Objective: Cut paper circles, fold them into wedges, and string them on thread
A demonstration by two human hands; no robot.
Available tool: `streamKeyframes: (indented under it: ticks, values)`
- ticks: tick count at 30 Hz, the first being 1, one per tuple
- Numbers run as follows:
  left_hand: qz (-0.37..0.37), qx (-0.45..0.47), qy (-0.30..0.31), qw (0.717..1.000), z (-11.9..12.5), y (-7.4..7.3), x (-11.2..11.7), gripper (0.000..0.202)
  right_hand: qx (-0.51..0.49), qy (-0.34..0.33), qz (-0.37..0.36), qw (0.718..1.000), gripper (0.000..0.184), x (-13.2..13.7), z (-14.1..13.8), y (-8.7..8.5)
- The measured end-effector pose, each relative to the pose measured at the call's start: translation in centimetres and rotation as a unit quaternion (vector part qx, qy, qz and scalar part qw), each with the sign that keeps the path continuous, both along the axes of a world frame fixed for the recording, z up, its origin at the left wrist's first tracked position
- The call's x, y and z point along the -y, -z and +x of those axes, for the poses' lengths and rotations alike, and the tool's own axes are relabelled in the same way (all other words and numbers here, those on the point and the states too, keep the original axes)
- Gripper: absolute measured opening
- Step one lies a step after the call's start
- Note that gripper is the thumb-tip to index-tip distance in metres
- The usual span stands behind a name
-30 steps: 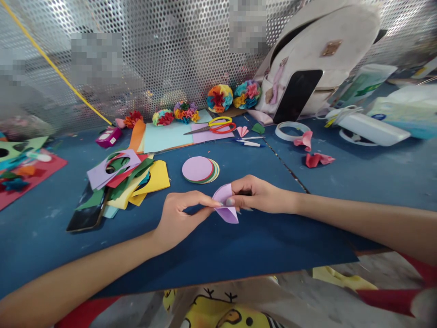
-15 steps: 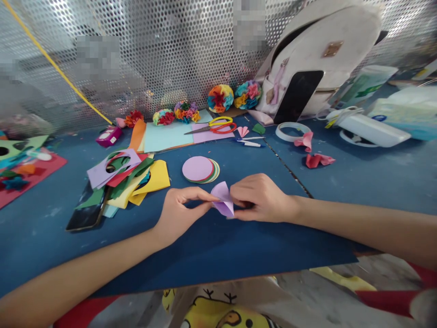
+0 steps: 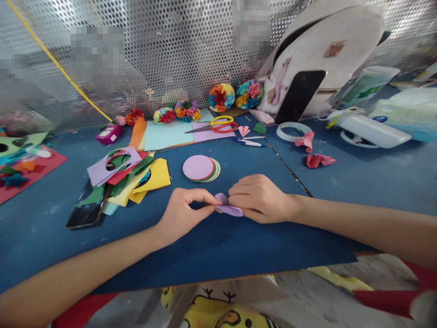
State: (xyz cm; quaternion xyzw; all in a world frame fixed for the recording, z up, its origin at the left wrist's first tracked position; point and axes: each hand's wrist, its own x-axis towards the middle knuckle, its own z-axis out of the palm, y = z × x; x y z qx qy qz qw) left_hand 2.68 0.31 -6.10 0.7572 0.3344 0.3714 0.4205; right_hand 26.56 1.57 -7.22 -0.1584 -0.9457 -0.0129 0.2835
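A folded piece of light purple paper (image 3: 232, 210) is held between my two hands, low over the blue table. My left hand (image 3: 186, 212) pinches its left end between thumb and fingertips. On the other side my right hand (image 3: 261, 199) grips the paper with curled fingers, which hide part of it. Just beyond the hands lies a stack of paper circles (image 3: 198, 167), purple on top with red, green and pale yellow edges showing below.
Paper offcuts (image 3: 126, 175) partly cover a phone (image 3: 85, 214) on the left. Scissors (image 3: 218, 124), pens (image 3: 250, 142), a tape roll (image 3: 293, 131) and crumpled pink paper (image 3: 320, 160) lie farther back. Ruffled paper balls (image 3: 221, 97) and a white backpack (image 3: 336, 50) stand by the perforated metal wall.
The purple paper has gone from standing partly open to a flatter, tilted fold. My left hand has shifted slightly right, and my right fingers have closed further over the paper.
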Motion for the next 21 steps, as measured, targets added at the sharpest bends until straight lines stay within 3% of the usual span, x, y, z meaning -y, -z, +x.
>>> streamKeyframes:
  ticks: [10, 17, 21]
  values:
    - [-0.046, -0.004, 0.008, 0.999, 0.14, 0.06, -0.17, 0.011, -0.039, 0.010, -0.037, 0.998, 0.046, 0.36, -0.03, -0.28]
    - [-0.031, 0.002, 0.016, 0.999, 0.21, -0.02, -0.14, 0.012, -0.051, 0.030, -0.096, 0.994, 0.047, 0.39, 0.06, -0.37]
    - [-0.011, 0.033, -0.021, 0.999, 0.10, 0.07, 0.06, 0.010, -0.049, 0.068, -0.171, 0.982, 0.054, 0.24, 0.08, -0.21]
